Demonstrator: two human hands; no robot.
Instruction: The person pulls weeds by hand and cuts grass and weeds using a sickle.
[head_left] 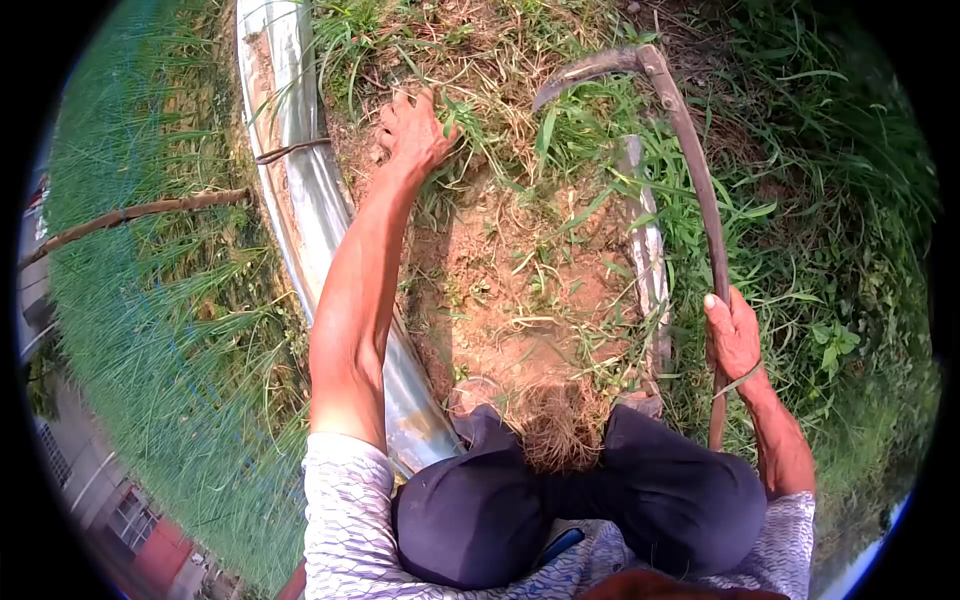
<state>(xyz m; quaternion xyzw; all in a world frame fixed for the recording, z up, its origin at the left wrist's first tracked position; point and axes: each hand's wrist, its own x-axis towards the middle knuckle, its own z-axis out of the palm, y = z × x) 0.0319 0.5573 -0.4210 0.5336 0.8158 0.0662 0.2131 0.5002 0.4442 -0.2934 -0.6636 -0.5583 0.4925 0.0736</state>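
My right hand [735, 335] is wrapped round the lower part of the long wooden handle of a sickle [697, 165]. The sickle's curved blade [592, 72] reaches leftward over the grass from the top of the handle. Farther forward and to the left, my left hand [415, 132] is low over the ground with its fingers apart. Green grass [462, 120] is right beside its thumb side, and no held thing shows in it. Dry and green weeds lie between this hand and the blade.
A silvery plastic sheet [345, 225], tied with a cord, runs along my left. Beyond it grow thin green plants [170, 330], with a wooden stick [135, 222] across them. Bare soil [510, 265] and a dry root clump [562, 428] lie before my knees. Dense weeds [850, 210] stand right.
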